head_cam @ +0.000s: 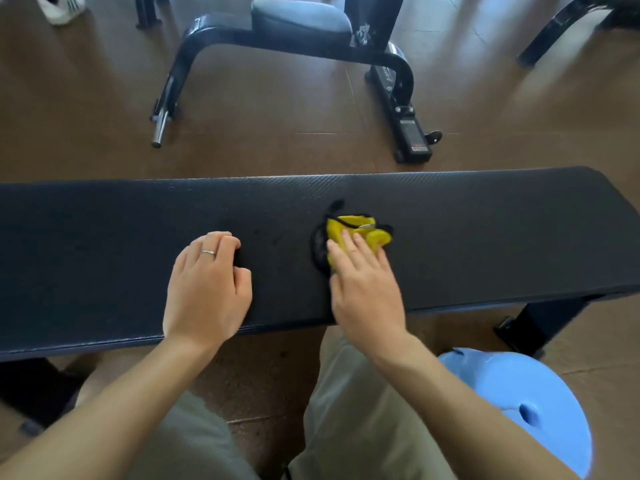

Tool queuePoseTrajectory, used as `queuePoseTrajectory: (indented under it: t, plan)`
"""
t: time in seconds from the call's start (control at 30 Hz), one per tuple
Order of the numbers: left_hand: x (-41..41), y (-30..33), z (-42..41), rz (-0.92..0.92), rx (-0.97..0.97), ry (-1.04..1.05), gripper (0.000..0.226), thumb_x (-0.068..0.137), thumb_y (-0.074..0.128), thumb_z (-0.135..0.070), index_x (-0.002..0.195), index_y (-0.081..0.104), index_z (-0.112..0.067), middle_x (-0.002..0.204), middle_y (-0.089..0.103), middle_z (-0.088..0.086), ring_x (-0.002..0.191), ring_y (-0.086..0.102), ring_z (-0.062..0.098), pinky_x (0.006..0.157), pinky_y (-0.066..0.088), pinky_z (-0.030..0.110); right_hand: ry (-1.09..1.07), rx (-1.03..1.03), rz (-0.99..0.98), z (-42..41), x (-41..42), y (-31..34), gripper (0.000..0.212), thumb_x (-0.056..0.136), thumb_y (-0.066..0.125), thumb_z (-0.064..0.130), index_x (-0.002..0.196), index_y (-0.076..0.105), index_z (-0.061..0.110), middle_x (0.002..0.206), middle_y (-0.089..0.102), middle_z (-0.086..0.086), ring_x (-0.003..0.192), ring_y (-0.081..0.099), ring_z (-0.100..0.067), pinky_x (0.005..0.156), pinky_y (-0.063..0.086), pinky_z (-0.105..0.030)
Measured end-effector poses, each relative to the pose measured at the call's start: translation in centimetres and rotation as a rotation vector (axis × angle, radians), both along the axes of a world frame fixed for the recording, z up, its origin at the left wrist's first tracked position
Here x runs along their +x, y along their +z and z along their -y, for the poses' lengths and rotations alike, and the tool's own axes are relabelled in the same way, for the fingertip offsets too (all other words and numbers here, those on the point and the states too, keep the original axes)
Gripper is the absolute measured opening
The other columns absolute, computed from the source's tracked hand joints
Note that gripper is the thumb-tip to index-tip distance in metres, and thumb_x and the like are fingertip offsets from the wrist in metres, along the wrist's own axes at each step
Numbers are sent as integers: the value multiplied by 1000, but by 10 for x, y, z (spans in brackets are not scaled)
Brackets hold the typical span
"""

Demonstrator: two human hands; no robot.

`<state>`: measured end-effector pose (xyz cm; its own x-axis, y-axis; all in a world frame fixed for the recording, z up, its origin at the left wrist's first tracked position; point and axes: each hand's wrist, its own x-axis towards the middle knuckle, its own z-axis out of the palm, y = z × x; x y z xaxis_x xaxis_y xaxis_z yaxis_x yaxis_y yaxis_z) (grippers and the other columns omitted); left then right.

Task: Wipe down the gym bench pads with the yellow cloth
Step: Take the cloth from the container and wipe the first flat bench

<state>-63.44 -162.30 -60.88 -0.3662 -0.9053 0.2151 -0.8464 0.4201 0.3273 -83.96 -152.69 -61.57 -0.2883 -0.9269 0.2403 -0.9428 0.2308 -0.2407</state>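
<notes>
Head view — right hand [367,289] presses cloth [360,233].

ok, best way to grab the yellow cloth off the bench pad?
Probably the bunched far end of the cloth, the part sticking out beyond the right hand. It lies crumpled on the flat pad, so folds stand up there for a pinch. Come from above, fingers closing across the ridges. The near part is under the straight fingers pressing it down.
</notes>
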Motion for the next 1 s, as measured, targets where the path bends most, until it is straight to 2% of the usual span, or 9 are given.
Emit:
queuePoseTrajectory:
  t: [0.13,0.23,0.3,0.43,0.57,0.67,0.77,0.87,1.0]
  plan:
    - [1,-1,2,-16,-28,-6,32,90,51,-11,120,61,-6,129,63,13,120,55,34,108,44,49,260,46,4,18,58,3,51,102,42,28,152,47,18,161,39,-4,152,31,-22,126,22,-46]
    - [0,-1,1,-30,-38,1,39,88,43,-17,120,62,-5,130,63,13,121,56,34,108,45,49,386,62,-32,39,41,4,51,104,43,29,154,44,20,162,37,-3,153,29,-20,127,19,-45]
    - [-1,-2,2,-27,-31,6,40,87,42,-17,120,63,-5,131,63,13,121,55,34,108,44,48,393,52,-38,65,29,3,50,103,43,29,152,46,20,161,40,-3,152,31,-20,126,19,-45]
    - [-2,2,3,-20,-9,19,41,87,42,-17,120,63,-6,132,62,11,124,53,31,111,42,45,270,65,10,132,21,5,50,104,38,30,153,45,21,161,40,-3,152,31,-22,126,17,-46]
    - [-2,4,2,-9,26,11,40,88,43,-18,123,63,-9,135,61,8,127,52,28,113,40,44,230,62,21,161,14,8,49,105,39,28,153,45,20,159,44,-4,150,34,-25,126,17,-46]
    - [-1,4,1,-6,53,14,40,88,42,-18,122,62,-10,137,60,6,128,51,28,113,40,44,220,21,26,159,-11,4,44,100,44,23,142,57,18,140,62,-4,134,50,-28,119,30,-46]
    - [0,6,-1,-17,61,15,35,91,47,-14,123,61,-11,138,59,5,128,51,28,113,40,45,88,-25,33,146,-68,7,39,94,48,18,129,66,14,121,70,-7,116,57,-34,109,38,-41]
    - [0,4,-1,-24,69,25,32,91,55,-7,122,61,-11,138,59,6,129,50,28,113,40,46,-68,38,43,123,-133,12,40,99,47,19,135,62,13,133,66,-11,126,52,-35,114,34,-42]
    - [0,4,-1,-23,43,30,38,89,44,-18,122,62,-10,136,61,6,128,52,27,113,41,45,-214,48,78,110,-159,9,40,103,43,18,139,58,9,138,61,-14,133,48,-34,115,33,-46]
